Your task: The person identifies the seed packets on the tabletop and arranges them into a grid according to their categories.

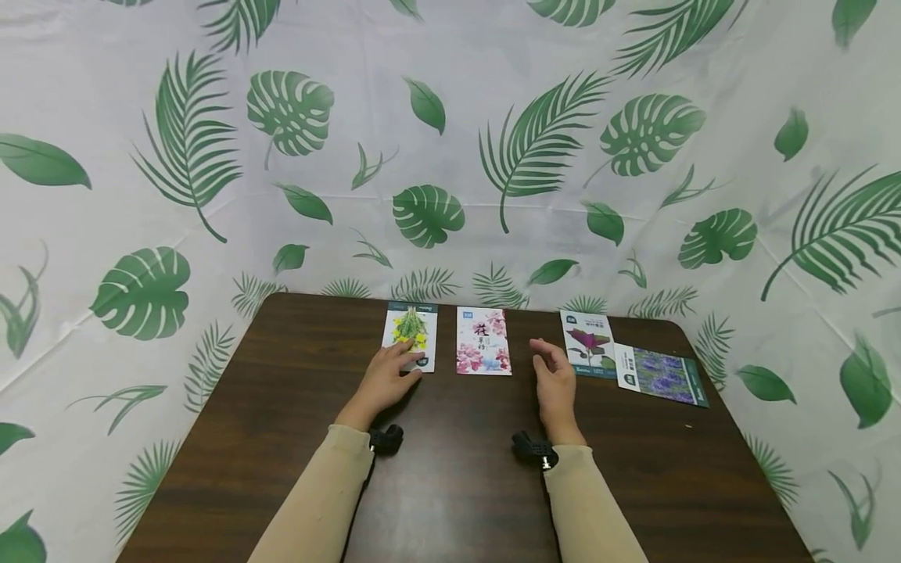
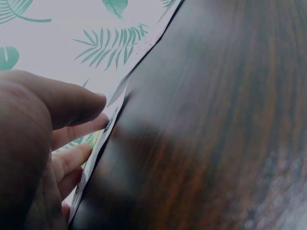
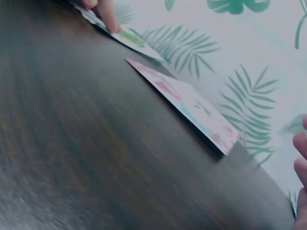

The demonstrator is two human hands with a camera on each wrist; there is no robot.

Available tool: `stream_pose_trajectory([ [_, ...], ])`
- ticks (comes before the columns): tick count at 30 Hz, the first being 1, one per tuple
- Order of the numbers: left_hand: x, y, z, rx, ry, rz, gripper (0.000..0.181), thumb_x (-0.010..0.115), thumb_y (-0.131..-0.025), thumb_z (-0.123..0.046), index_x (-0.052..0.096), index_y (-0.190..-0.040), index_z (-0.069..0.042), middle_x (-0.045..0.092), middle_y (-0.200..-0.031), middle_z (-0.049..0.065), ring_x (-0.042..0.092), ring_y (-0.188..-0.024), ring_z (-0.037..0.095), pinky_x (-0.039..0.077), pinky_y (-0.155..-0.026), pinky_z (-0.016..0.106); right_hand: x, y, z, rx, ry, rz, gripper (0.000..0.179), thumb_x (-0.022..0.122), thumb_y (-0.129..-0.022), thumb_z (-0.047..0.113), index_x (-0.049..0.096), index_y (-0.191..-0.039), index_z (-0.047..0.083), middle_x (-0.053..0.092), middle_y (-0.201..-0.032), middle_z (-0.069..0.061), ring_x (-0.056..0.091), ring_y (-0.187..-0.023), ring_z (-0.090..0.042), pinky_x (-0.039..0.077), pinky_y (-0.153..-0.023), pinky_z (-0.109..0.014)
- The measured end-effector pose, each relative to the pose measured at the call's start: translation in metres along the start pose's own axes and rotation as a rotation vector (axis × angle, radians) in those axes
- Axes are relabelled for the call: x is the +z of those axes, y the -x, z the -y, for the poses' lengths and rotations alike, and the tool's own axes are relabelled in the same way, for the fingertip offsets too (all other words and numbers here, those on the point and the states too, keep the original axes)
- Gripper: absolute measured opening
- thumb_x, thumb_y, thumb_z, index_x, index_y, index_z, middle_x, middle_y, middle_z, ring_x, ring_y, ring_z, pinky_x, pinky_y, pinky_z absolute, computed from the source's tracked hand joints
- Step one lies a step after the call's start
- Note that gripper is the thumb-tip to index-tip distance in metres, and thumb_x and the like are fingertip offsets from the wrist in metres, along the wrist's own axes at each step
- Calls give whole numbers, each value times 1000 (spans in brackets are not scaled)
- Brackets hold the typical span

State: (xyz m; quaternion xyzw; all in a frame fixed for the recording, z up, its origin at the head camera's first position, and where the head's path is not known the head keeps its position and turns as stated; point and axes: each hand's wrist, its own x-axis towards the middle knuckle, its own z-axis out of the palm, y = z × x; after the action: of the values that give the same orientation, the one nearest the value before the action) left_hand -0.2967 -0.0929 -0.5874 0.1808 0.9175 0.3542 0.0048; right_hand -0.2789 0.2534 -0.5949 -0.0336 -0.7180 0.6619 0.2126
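My left hand [image 1: 385,377] covers the lower left of the yellow-flower packet [image 1: 411,328], its relaxed fingers touching the printed face without grasping it; whatever is printed under them is hidden. The packet lies near the tabletop's [image 1: 464,461] far edge, and from my left wrist it shows only as a thin, pale sliver behind my big, dark thumb. My right hand [image 1: 554,385] is released, fingers loosely bent, beside the magenta-flower packet [image 1: 588,344]; I can't tell whether it touches the wood. My right wrist view cuts it down to a few fingertips at the edge. The small lettering is too fine to read, and I can't make out whether the lavender packet [image 1: 662,375] overlaps its neighbour's edge or just meets it.

All four packets are flat, smooth rectangles, the pink-blossom packet [image 1: 483,341] between my hands. The tabletop is dark, streaky wood grain with a dull sheen; behind hangs creased white cloth [image 1: 450,117] printed with green leaves.
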Motion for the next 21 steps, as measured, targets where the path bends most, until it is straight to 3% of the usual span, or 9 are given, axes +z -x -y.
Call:
stream_pose_trajectory([
  [3, 0, 0, 0, -3, 4, 3, 44, 68, -107, -25, 68, -150, -14, 43, -174, 13, 37, -162, 41, 18, -136, 64, -8, -2, 0, 3, -2, -44, 29, 62, -108, 0, 72, -135, -2, 66, -146, -22, 53, -148, -32, 28, -133, -50],
  [7, 0, 0, 0, 0, 0, 5, 45, 68, -107, -26, 68, -150, -14, 44, -174, 13, 38, -161, 41, 19, -136, 64, -20, -8, -4, -2, -5, -138, 30, 61, -108, 0, 72, -136, -4, 64, -147, -24, 52, -147, -34, 30, -131, -53],
  [12, 0, 0, 1, 11, -6, -1, 43, 68, -107, -25, 69, -149, -13, 46, -172, 15, 39, -160, 42, 19, -135, 65, -37, -14, -6, -3, 106, -321, 29, 63, -105, 1, 75, -131, -4, 65, -139, -24, 55, -139, -37, 38, -118, -50],
  [15, -1, 0, 0, 19, -2, -5, 43, 68, -107, -24, 69, -148, -12, 46, -172, 16, 40, -160, 42, 20, -135, 66, -44, -15, -5, 12, 181, -410, 28, 66, -103, 3, 77, -128, -3, 63, -134, -24, 56, -136, -39, 40, -118, -52],
  [21, -1, 1, 0, 13, 6, 1, 44, 67, -107, -25, 68, -149, -12, 45, -172, 16, 39, -160, 43, 19, -135, 66, -47, -19, -8, -26, 317, -438, 25, 67, -101, 1, 78, -122, -7, 63, -128, -31, 56, -131, -47, 41, -117, -58],
])
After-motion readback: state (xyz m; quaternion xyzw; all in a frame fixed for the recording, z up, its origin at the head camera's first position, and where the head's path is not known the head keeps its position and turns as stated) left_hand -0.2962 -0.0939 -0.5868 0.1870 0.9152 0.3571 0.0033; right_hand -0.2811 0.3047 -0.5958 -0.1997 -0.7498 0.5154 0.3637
